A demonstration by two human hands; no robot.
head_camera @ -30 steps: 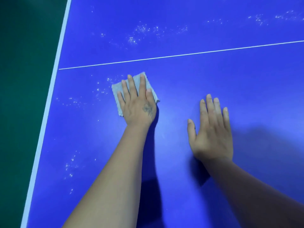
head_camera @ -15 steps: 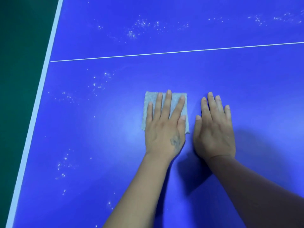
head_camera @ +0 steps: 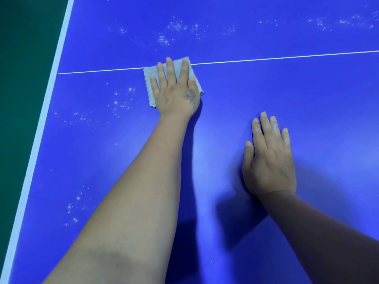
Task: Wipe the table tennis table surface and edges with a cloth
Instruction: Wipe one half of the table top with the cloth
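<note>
Now I see my left hand (head_camera: 176,93) pressing flat, fingers spread, on the grey cloth (head_camera: 150,78), with white specks (head_camera: 121,103) nearest at its eight o'clock.

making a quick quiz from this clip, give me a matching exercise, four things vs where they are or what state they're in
Things:
1. left hand
2. right hand
3. cloth
4. white specks

States:
A. flat on bare blue table
B. grey, lying across the thin white line
C. pressing flat on the cloth
D. scattered left of the cloth

Pairs: 1-C, 2-A, 3-B, 4-D
</note>
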